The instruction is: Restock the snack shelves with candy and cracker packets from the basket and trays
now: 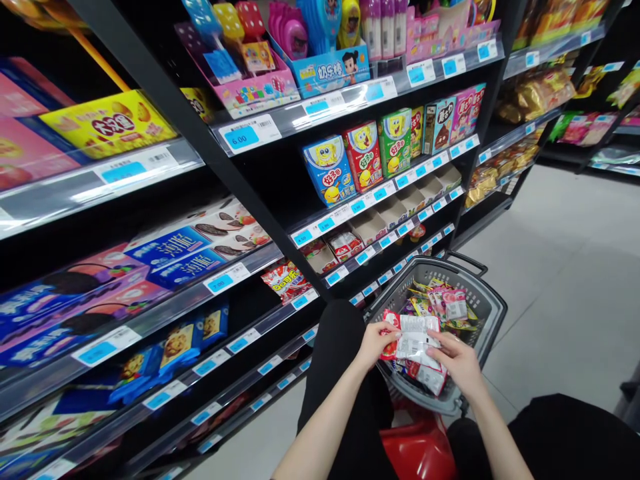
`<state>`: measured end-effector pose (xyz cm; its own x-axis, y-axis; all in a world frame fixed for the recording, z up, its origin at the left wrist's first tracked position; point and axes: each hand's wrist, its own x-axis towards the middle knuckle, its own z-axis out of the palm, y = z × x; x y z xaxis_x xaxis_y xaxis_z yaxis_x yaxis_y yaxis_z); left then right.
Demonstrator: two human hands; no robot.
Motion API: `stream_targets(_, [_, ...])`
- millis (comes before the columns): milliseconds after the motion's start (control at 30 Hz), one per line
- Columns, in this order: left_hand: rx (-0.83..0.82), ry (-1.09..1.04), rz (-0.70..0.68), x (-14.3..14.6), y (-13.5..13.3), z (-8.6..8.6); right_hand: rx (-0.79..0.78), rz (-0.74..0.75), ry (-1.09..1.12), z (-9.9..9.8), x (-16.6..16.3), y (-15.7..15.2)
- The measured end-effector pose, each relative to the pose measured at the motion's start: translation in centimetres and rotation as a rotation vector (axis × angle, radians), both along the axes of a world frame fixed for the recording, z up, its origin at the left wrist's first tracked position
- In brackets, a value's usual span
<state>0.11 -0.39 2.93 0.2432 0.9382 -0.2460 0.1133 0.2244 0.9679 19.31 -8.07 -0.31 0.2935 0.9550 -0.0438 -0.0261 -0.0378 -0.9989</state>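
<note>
Supermarket aisle, pale floor at 2 o'clock, dark snack shelves (250, 270) running from 8 round to 12 o'clock, all clock calls from the held packet. Grey basket (493, 313) sits right under the person's hands, just past the knees. White-and-red packet (415, 343) is above its near half, pale printed back facing up. Left hand (374, 345) pinches it at 9 o'clock, right hand (457, 360) has the 3 o'clock side; hands apart, packet bridging them.

Handling, my read: light, thin film, floppy, contents unclear from where I stand. Glossy glare says slick, so dry fingertips and a firm pinch. Film probably creases easily; if what's inside is brittle, squeezing the middle could crush it. Best hold: the flat edges at 9 and 3, as now. One hand on a corner should also do, but expect it to sag.

Around it: more packets (425, 307) heaped in the basket at 1 o'clock, red snack bag (287, 281) on a shelf at 10, cartoon boxes (367, 157) at 11.
</note>
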Motion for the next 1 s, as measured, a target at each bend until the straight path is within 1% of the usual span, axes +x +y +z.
stream_targets(100, [-0.056, -0.033, 0.013, 0.2, 0.0, -0.4, 0.002, 0.058, -0.028, 0.4, 0.4, 0.0])
stream_targets(167, [-0.109, -0.063, 0.015, 0.3, -0.1, -0.7, -0.003, 0.069, -0.061, 0.5, 0.6, 0.0])
stream_targets(233, [-0.164, -0.092, 0.016, 0.5, -0.2, -0.9, -0.002, 0.057, -0.105, 0.7, 0.7, -0.1])
stream_targets(367, [-0.236, -0.123, 0.012, 0.8, -0.7, -0.9, 0.027, -0.012, -0.181, 0.9, 0.6, -0.2])
stream_targets(467, [-0.237, -0.127, 0.012, 1.0, -0.8, -0.9, 0.023, -0.069, -0.201, 0.9, 0.3, -0.3])
stream_targets(600, [-0.165, -0.110, 0.064, 1.1, -0.3, -0.9, -0.044, -0.129, -0.198, 0.6, -0.4, 0.0])
stream_targets(700, [-0.103, -0.092, 0.109, 0.9, 0.2, -0.8, -0.077, -0.149, -0.168, 0.2, -0.9, 0.4])
stream_targets(800, [-0.083, -0.100, 0.138, 0.8, 0.2, -0.8, -0.094, -0.163, -0.093, -0.4, -1.1, 0.8])
stream_targets(933, [-0.113, -0.170, 0.165, 1.0, -0.1, -0.9, -0.105, -0.163, 0.061, -1.3, -0.8, 1.1])
stream_targets(1000, [-0.153, -0.228, 0.154, 1.1, -0.3, -1.0, -0.106, -0.157, 0.145, -1.5, -0.5, 1.2])
